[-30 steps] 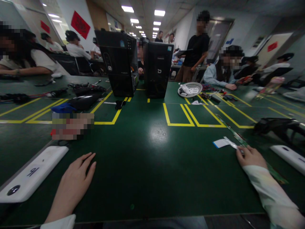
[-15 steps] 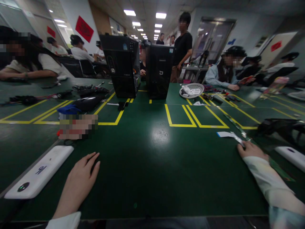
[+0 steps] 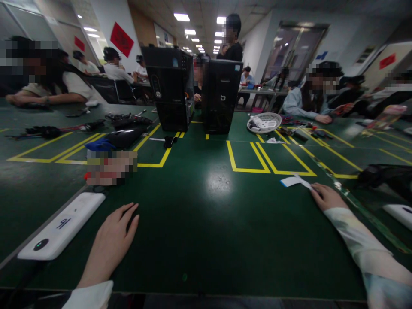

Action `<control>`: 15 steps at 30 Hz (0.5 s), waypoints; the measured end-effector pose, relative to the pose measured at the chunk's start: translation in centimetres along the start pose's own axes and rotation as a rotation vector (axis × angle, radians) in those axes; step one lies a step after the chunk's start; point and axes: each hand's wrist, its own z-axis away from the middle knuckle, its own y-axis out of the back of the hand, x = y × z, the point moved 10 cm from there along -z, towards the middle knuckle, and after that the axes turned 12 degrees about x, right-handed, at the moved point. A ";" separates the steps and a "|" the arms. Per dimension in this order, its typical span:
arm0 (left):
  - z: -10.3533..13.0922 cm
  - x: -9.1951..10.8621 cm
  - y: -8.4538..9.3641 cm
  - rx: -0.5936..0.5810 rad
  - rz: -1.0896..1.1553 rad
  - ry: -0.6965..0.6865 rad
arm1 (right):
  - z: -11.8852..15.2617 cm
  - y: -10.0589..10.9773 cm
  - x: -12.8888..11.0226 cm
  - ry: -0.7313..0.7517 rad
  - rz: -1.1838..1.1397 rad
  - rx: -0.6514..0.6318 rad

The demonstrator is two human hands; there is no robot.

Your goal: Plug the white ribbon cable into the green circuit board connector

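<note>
Green tabletop (image 3: 206, 249); right hand (image 3: 328, 196) pinches white strip (image 3: 293, 180) crosswise, blue end (image 3: 283, 183) leftward; left hand (image 3: 116, 229) unclenched.

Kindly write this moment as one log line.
left hand: over green table, nothing visibly held | right hand: holding blue-ended white strip | ahead: two black computer towers

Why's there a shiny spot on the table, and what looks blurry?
In the head view, pale glare shines on the green table, likely from the ceiling lights; in the head view, the white strip at the right hand looks soft, and the right sleeve looks smeared near the bottom-right corner.
</note>
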 end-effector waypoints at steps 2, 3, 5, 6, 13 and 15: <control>-0.1 0.1 0.1 0.012 0.003 -0.011 | -0.9 -0.1 -1.8 0.073 -0.042 0.031; -0.1 0.1 0.1 0.018 0.004 -0.012 | -1.3 -0.1 -2.9 0.115 -0.066 0.045; -0.1 0.1 0.1 0.019 0.003 -0.011 | -1.5 -0.2 -5.2 0.200 -0.114 0.060; -0.1 0.1 0.0 0.019 0.003 -0.010 | -1.5 -0.2 -6.6 0.246 -0.140 0.067; 0.0 0.2 0.1 0.021 0.005 -0.008 | 3.1 2.4 -21.5 0.713 -0.462 0.202; -0.1 0.2 0.1 0.022 0.003 -0.007 | 4.9 2.5 -26.1 0.813 -0.538 0.165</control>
